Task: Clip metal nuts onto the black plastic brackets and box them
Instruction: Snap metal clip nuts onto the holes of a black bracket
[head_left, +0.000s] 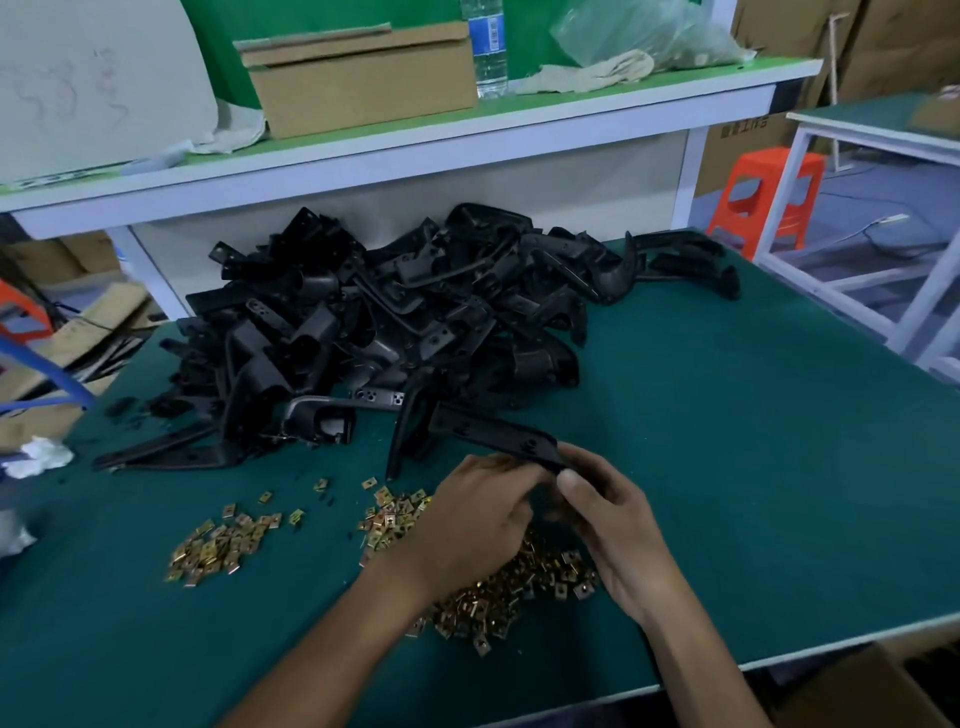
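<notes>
A long black plastic bracket (485, 431) slants up to the left from my two hands. My right hand (610, 519) grips its near end, thumb on top. My left hand (480, 512) pinches at that same end with curled fingers; whatever small part it holds is hidden by the fingers. Under and around both hands lies a heap of gold metal nuts (498, 597). A second, smaller scatter of nuts (218, 545) lies to the left. A big pile of black brackets (395, 322) fills the back of the green table (753, 441).
A cardboard box (363, 78), a water bottle (488, 47) and rags sit on the shelf above. Another carton's corner (857, 691) shows below the table's front right edge. An orange stool (763, 197) stands off to the right. White crumpled paper (39, 457) lies at the left edge.
</notes>
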